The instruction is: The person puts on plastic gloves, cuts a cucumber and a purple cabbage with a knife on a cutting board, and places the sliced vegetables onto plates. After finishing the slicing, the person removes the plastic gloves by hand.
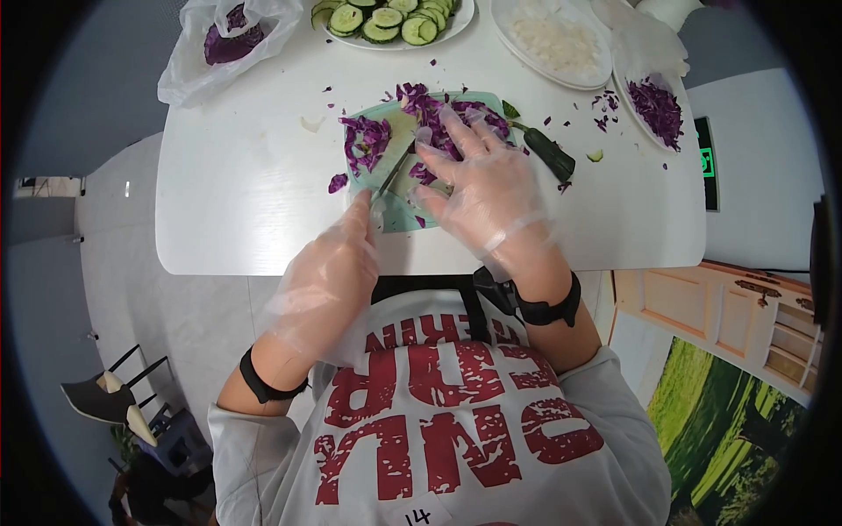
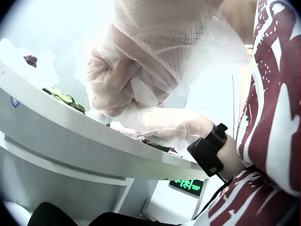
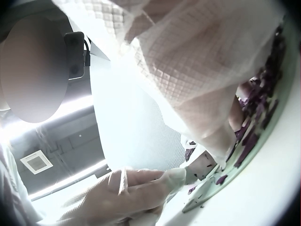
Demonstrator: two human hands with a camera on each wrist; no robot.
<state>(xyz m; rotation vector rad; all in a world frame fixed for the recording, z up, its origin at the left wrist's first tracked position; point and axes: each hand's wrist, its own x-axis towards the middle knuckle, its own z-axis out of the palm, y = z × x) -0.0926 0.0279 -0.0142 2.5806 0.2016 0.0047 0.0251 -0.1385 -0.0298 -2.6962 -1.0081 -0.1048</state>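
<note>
- Two gloved hands work over the green cutting board (image 1: 396,215) near the table's front edge.
- The left hand (image 1: 329,276) is curled round a knife (image 1: 392,173), its blade lying across the board.
- The right hand (image 1: 478,180) presses spread fingers on the purple cabbage (image 1: 438,118) at the board's right.
- More shreds (image 1: 367,140) lie on the board's left part.
- A plate of cucumber slices (image 1: 386,19) stands beyond the board.
</note>
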